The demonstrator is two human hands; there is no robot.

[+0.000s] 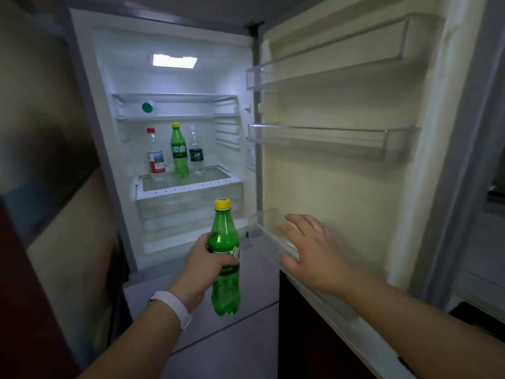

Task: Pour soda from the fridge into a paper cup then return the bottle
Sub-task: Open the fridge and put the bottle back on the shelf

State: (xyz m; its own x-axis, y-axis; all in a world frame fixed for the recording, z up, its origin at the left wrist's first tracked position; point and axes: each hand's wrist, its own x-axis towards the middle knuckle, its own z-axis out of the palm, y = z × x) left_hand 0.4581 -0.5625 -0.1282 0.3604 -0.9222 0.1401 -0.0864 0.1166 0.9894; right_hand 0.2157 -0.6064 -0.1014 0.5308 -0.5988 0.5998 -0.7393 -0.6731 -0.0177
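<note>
My left hand [203, 265] grips a green soda bottle [225, 285] with a yellow cap around its middle, holding it upright in front of the open fridge [175, 77]. My right hand [308, 247] is open, fingers spread, resting on the inner side of the fridge door [341, 173] by its lowest door bin [269, 228]. A second green soda bottle [179, 150] stands on the glass shelf [191, 184] inside. No paper cup is in view.
On the same shelf a clear bottle with a red cap [155, 154] stands left of the soda, and a clear bottle with a dark label [196, 154] stands right. Two empty door bins [328, 140] hang above. A green lid [147, 107] lies on the upper shelf.
</note>
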